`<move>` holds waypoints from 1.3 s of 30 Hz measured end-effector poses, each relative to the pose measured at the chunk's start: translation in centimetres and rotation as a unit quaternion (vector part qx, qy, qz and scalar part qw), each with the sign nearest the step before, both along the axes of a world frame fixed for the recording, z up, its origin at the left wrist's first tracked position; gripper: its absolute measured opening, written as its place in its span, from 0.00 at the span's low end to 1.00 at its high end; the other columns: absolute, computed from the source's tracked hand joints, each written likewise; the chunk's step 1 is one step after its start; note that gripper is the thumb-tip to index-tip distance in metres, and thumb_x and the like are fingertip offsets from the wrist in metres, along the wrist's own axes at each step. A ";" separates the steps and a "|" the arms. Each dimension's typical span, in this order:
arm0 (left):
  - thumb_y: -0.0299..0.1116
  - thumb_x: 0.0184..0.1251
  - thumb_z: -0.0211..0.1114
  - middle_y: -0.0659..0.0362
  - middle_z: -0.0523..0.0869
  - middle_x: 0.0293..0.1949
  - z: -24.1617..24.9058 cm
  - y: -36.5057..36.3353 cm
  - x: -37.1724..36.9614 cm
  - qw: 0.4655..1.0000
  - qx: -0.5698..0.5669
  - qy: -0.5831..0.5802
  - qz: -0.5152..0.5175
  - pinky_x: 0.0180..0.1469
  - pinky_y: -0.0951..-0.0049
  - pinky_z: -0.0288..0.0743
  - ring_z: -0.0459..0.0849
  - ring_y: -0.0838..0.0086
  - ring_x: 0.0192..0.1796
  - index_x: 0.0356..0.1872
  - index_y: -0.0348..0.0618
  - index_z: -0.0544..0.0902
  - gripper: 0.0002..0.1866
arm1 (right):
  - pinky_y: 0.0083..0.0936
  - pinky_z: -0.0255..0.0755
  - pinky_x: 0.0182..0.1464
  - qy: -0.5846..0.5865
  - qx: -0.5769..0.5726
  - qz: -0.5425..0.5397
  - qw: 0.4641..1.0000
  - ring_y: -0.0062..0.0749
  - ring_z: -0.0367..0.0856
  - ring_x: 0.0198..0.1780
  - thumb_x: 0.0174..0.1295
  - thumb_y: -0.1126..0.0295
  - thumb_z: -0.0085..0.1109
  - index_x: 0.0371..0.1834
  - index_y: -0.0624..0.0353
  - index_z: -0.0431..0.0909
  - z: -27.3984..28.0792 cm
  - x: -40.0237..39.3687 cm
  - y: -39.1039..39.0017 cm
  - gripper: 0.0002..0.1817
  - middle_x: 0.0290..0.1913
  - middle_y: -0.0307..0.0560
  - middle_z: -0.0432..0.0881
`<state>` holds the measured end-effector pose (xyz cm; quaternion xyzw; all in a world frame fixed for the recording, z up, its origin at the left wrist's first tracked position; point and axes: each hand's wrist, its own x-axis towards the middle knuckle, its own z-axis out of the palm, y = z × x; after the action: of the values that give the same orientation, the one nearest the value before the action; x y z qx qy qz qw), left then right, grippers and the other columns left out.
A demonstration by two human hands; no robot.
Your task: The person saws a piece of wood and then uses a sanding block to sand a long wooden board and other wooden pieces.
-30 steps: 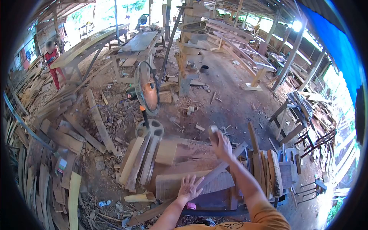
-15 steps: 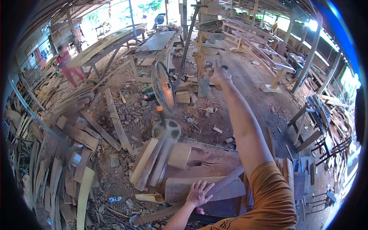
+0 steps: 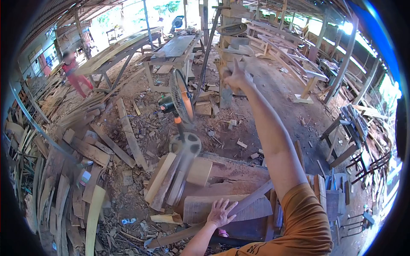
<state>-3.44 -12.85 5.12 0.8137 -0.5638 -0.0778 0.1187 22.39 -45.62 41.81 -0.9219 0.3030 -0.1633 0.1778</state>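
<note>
The left hand [image 3: 221, 213] rests open — palm down, fingers spread — at the near wooden strip [image 3: 253, 198], which crosses a wide board [image 3: 195, 209]. The right hand [image 3: 239, 79] is raised, one finger extended — grasp indeterminable.

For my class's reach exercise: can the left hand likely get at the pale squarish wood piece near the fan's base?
Probably yes: the left hand is spread open, and only low-lying boards show between it and the pale squarish piece.
</note>
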 end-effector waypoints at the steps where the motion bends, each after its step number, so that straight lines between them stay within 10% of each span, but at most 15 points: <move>1: 0.59 0.68 0.59 0.50 0.70 0.70 -0.1 -0.1 0.1 1.000 -0.015 -0.006 0.001 0.71 0.47 0.54 0.64 0.52 0.72 0.77 0.69 0.62 0.37 | 0.45 0.67 0.69 -0.027 -0.025 -0.008 0.999 0.57 0.74 0.67 0.62 0.54 0.54 0.82 0.45 0.41 1.3 0.3 0.0 0.47 0.66 0.66 0.75; 6: 0.59 0.68 0.58 0.50 0.69 0.71 0.0 -0.2 0.1 1.000 -0.014 0.005 -0.001 0.72 0.48 0.53 0.64 0.51 0.72 0.77 0.68 0.62 0.36 | 0.45 0.77 0.55 -0.095 -0.076 -0.036 0.992 0.52 0.82 0.58 0.59 0.58 0.55 0.83 0.43 0.40 2.0 -1.5 -3.3 0.48 0.60 0.59 0.81; 12: 0.60 0.71 0.54 0.49 0.69 0.72 0.2 0.2 0.0 0.999 0.021 0.025 0.024 0.75 0.47 0.50 0.62 0.51 0.75 0.79 0.70 0.56 0.37 | 0.53 0.76 0.47 -0.131 -0.078 -0.003 0.988 0.62 0.84 0.48 0.65 0.43 0.54 0.58 0.51 0.74 -15.0 -9.6 -11.0 0.28 0.47 0.62 0.85; 19: 0.60 0.72 0.52 0.48 0.66 0.74 0.2 0.1 0.0 0.998 0.039 0.042 0.002 0.76 0.46 0.47 0.58 0.48 0.77 0.80 0.68 0.53 0.38 | 0.49 0.74 0.54 -0.079 -0.031 -0.029 0.996 0.61 0.82 0.51 0.59 0.63 0.65 0.69 0.55 0.69 -33.2 -30.1 2.8 0.33 0.52 0.64 0.83; 28: 0.59 0.67 0.58 0.49 0.69 0.69 -0.3 0.2 0.3 1.000 -0.001 0.029 -0.008 0.74 0.47 0.51 0.62 0.50 0.73 0.73 0.46 0.66 0.39 | 0.52 0.69 0.51 -0.017 -0.025 0.010 0.999 0.63 0.73 0.45 0.54 0.66 0.67 0.72 0.56 0.69 -35.2 -40.0 24.7 0.38 0.45 0.64 0.74; 36: 0.62 0.67 0.56 0.49 0.67 0.73 -0.5 -0.2 0.4 0.999 0.017 0.027 0.009 0.75 0.47 0.50 0.61 0.50 0.75 0.75 0.52 0.66 0.39 | 0.53 0.69 0.57 -0.037 -0.187 -0.183 0.964 0.63 0.75 0.53 0.60 0.65 0.62 0.72 0.52 0.69 -38.8 -38.1 5.0 0.33 0.50 0.67 0.79; 39: 0.61 0.68 0.56 0.48 0.69 0.72 0.0 -0.1 0.1 1.000 0.004 0.019 0.009 0.75 0.46 0.51 0.62 0.49 0.75 0.74 0.51 0.67 0.38 | 0.49 0.73 0.52 -0.064 -0.218 -0.219 0.949 0.57 0.81 0.44 0.61 0.63 0.60 0.69 0.51 0.72 -37.0 -36.0 4.7 0.30 0.38 0.57 0.85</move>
<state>-3.31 -12.91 5.13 0.8175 -0.5539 -0.0944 0.1268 -13.57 -40.91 4.77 -0.8366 0.4425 -0.3192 -0.0487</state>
